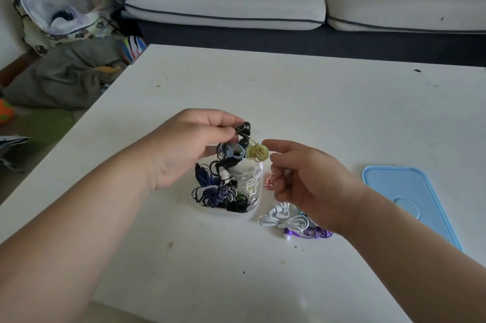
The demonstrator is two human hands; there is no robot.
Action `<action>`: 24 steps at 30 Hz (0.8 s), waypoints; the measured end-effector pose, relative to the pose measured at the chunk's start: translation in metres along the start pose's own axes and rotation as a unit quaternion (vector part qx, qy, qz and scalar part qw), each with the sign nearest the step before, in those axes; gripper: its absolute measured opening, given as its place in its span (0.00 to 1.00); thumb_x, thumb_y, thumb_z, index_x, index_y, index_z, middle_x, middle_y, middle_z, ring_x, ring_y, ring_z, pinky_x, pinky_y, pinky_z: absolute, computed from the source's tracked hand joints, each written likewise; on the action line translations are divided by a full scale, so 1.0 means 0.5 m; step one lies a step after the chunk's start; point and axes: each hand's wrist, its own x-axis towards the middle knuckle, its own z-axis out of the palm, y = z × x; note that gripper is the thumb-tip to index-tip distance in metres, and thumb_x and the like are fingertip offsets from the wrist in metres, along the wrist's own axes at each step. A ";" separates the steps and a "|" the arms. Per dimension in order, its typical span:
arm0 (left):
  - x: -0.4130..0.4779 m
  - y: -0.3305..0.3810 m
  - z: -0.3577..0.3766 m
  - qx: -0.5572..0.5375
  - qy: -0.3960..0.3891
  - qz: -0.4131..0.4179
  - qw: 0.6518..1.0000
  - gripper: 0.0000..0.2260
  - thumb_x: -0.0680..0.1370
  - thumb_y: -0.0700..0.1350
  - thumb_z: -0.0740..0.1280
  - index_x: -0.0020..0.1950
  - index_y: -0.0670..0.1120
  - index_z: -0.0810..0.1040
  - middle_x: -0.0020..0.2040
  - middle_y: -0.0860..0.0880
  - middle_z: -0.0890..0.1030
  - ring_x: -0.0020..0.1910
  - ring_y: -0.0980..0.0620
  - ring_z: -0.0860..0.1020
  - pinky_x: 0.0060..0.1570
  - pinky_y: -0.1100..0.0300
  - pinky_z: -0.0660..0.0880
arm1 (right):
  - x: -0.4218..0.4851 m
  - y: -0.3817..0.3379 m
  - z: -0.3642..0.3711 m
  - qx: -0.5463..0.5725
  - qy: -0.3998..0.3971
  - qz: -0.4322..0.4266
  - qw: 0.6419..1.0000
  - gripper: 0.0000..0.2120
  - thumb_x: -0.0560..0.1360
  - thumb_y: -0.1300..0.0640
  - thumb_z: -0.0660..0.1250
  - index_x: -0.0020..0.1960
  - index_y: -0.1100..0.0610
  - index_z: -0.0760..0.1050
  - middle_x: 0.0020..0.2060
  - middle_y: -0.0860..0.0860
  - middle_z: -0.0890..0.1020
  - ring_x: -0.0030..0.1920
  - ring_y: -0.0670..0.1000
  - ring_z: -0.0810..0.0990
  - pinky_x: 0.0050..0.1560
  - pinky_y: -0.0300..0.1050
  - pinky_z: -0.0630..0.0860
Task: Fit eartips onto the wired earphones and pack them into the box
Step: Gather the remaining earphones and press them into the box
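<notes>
At the near middle of the white worktop (pixel 328 112), both forearms reach in from the lower corners and meet over a pale open box (pixel 251 215). The left hand (pixel 194 144) is raised above the far end of the box with its back turned up and its wrist bent down. Its thumb and forefinger pinch a black earphone (pixel 243 128) by the stem. The bud's long axis runs nearly level, left to right, with the rounded dark end pointing right and slightly away from the person. A second black bud hangs just below it, and the cable drops in loops into the box among coiled black, navy and white cables. The right hand (pixel 302 178) hovers just right of the box, palm facing left, with the forefinger stretched towards an olive coil (pixel 258 153) at the box's far end and the other fingers loosely curled. A speck of white shows between them, but I cannot tell whether they hold anything. A pink coil (pixel 268 180) lies on the worktop between the box and this hand. White earphones (pixel 281 217) and purple earphones (pixel 317 234) lie bundled under the right wrist. A blue lid (pixel 410 199) rests flat further right, well apart from the box.
</notes>
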 end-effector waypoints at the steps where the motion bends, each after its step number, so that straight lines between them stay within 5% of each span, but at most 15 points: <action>1: 0.000 0.004 -0.001 -0.051 -0.004 -0.005 0.999 0.12 0.82 0.35 0.63 0.59 0.43 0.85 0.58 0.40 0.85 0.55 0.49 0.82 0.56 0.54 0.78 | 0.001 0.001 0.000 -0.006 -0.012 0.002 1.000 0.15 0.79 0.65 0.65 0.62 0.55 0.81 0.32 0.53 0.73 0.31 0.52 0.72 0.31 0.46 0.70; 6: -0.006 0.009 0.005 -0.164 -0.049 -0.008 0.985 0.12 0.81 0.40 0.64 0.60 0.39 0.84 0.51 0.42 0.85 0.52 0.46 0.83 0.51 0.53 0.80 | -0.014 -0.003 0.012 -0.019 -0.089 -0.014 0.996 0.09 0.79 0.61 0.68 0.45 0.52 0.84 0.34 0.52 0.70 0.32 0.52 0.69 0.32 0.45 0.68; 11: -0.006 0.009 0.019 -0.167 -0.051 -0.027 0.984 0.14 0.84 0.44 0.62 0.65 0.38 0.80 0.40 0.50 0.77 0.45 0.49 0.78 0.41 0.56 0.76 | -0.015 -0.002 0.009 -0.021 -0.084 -0.067 0.994 0.11 0.77 0.62 0.72 0.58 0.57 0.82 0.32 0.53 0.69 0.31 0.52 0.68 0.32 0.45 0.67; 13: -0.005 0.008 0.024 -0.166 -0.041 -0.033 0.985 0.14 0.84 0.45 0.63 0.65 0.38 0.80 0.38 0.50 0.75 0.44 0.49 0.77 0.42 0.55 0.76 | -0.017 -0.005 0.007 -0.030 -0.080 -0.092 0.992 0.03 0.79 0.59 0.71 0.48 0.55 0.83 0.32 0.53 0.67 0.31 0.52 0.67 0.31 0.45 0.67; 15: -0.006 0.011 0.030 -0.177 -0.031 -0.038 0.983 0.13 0.85 0.42 0.62 0.65 0.37 0.79 0.37 0.50 0.75 0.40 0.50 0.80 0.41 0.55 0.78 | -0.019 -0.008 0.002 -0.039 -0.082 -0.088 0.992 0.12 0.80 0.57 0.68 0.38 0.52 0.81 0.33 0.53 0.65 0.31 0.52 0.66 0.31 0.44 0.66; 24: -0.005 0.026 0.047 -0.254 -0.054 -0.067 0.963 0.15 0.85 0.43 0.60 0.67 0.41 0.80 0.38 0.49 0.74 0.37 0.52 0.81 0.36 0.53 0.80 | -0.030 -0.030 0.002 0.043 -0.095 -0.031 0.994 0.10 0.81 0.59 0.61 0.41 0.58 0.73 0.33 0.53 0.68 0.30 0.52 0.65 0.33 0.46 0.63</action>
